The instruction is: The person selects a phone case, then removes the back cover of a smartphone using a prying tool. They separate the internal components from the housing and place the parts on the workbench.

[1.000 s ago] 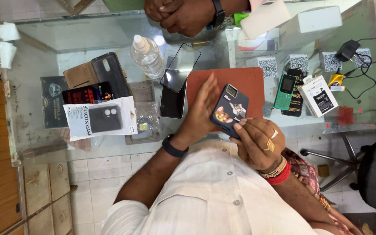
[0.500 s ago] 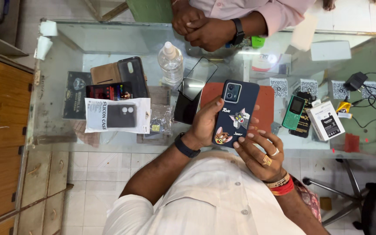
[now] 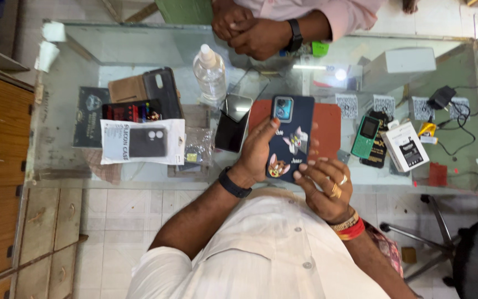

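Your left hand grips a smartphone along its left edge, fingers curled round it and the thumb tip lying near the camera block at its far end. The phone is dressed in a dark blue case printed with cartoon figures, back side up, held just above the near edge of the glass counter. Your right hand closes on the phone's near right corner, fingertips pressed to the case; two rings show on its fingers and red and gold bands on the wrist. A dark wristband sits on your left wrist.

Beneath the phone lies a red-brown mat. Just left of your left hand a second phone with a dark screen lies flat. Farther left is a packaged black phone case in a white sleeve, with a clear plastic bottle beyond it. To the right of the mat a small green keypad phone and a white box rest close together.

At the far side, another person's clasped hands rest on the counter.
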Tool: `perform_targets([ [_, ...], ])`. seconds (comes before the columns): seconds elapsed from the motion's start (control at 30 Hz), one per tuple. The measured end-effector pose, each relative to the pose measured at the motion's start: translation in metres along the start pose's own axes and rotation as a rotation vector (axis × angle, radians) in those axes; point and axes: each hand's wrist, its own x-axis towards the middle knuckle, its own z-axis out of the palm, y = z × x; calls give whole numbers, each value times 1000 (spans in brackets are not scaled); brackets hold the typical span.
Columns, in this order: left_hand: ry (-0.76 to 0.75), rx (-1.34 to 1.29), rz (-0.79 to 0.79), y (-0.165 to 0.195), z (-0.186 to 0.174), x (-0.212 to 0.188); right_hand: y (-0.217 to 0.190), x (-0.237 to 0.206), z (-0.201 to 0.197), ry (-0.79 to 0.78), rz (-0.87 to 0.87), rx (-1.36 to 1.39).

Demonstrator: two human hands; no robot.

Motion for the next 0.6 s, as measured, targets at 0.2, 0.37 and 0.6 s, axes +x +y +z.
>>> perform_targets([
  [0.2, 95, -224, -141, -31, -24, 10, 5, -3, -3, 41, 209, 118],
  [0.37, 153, -183, -241, -40, -33, 19, 8, 2, -4, 75, 341, 156],
  [0.6, 276, -84, -215, -42, -22, 24, 17, -1, -6, 88, 383, 199],
])
